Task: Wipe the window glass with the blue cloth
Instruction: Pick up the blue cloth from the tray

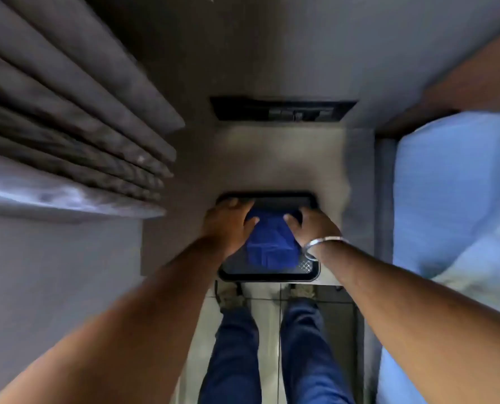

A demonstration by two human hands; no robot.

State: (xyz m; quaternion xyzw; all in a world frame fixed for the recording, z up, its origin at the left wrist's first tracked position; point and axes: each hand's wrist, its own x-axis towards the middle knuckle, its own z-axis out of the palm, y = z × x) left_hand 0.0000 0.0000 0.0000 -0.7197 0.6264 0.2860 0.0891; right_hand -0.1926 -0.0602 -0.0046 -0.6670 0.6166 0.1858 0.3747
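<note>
A blue cloth [272, 246] lies crumpled in a black tray [269, 277] on a small pale table [278, 158] straight below me. My left hand [228, 221] is on the cloth's left far corner, thumb lying over the fabric and fingers reaching the tray's far rim. My right hand [315, 225], with a metal bracelet [321, 243] at the wrist, grips the right far corner the same way. No window glass shows; grey curtains [67, 126] hang at the left. The frame is motion-blurred.
A bed with a light blue sheet [453, 185] runs along the right. A black panel [283, 109] sits on the wall behind the table. My legs in blue jeans [234, 345] stand on a tiled floor close to the table's near edge.
</note>
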